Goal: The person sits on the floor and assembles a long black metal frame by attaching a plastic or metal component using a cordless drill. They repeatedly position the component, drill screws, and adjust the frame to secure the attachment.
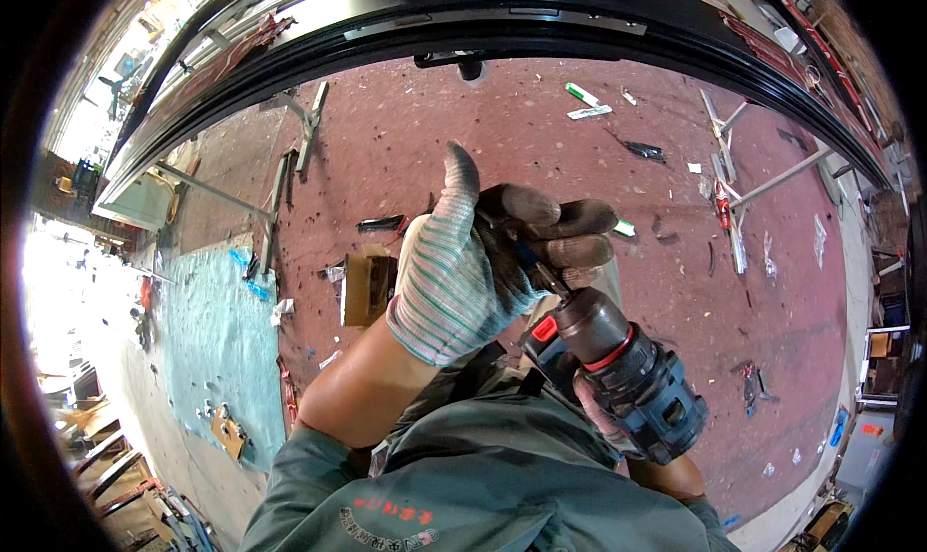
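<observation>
A black and grey cordless drill with a red ring behind its chuck is gripped in my right hand, which is mostly hidden beneath it. The drill bit points up and left toward the palm of my left hand. That hand wears a white and green striped knit glove with dark, soiled palm and fingers. Its thumb stands apart and its fingers reach to the right, slightly bent. Around the bit's dark tip, the palm is too shadowed to show whether anything small lies there.
Ahead, a long black metal frame spans the view on grey stand legs. Scraps and wrappers litter the red floor. An open cardboard box sits left of my left hand, beyond it a light-blue mat.
</observation>
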Tool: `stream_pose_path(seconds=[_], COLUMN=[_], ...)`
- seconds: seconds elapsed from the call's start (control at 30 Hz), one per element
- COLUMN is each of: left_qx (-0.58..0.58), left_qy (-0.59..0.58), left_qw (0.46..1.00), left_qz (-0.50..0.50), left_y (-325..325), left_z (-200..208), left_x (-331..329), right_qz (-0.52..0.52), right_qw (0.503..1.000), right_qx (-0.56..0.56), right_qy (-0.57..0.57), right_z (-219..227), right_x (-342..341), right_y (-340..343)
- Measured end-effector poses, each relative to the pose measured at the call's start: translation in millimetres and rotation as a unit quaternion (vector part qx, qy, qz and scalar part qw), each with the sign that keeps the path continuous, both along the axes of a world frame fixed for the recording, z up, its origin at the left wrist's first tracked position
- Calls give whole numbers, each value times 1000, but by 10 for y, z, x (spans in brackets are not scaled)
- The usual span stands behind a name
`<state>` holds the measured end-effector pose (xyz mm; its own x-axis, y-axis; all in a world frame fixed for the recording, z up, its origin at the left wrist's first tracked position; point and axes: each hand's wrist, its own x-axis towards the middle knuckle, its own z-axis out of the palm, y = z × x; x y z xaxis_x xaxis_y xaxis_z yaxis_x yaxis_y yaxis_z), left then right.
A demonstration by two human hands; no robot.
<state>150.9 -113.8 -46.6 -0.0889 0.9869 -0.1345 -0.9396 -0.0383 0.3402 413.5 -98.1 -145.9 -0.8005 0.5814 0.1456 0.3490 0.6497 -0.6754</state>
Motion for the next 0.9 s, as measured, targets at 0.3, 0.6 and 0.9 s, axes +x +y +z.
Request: stream_pose_path(seconds=[0.3,0.6,0.9], left_qx=[110,88,73], left_qy=[-98,-68,14], left_qw=[987,994,997], left_qz=[-57,-24,6], left_y=[-158,-365,-557], left_z=[-52,-76,-37], left_x=[-70,-211,-389], right_qz=[11,26,38], right_qw=[1000,999,996], right_qx=[1,1,5], right_qy=[-25,-46,-75], right_z=[91,173,215], right_x=[-70,-212,-309], right_y=[-112,-255,-329])
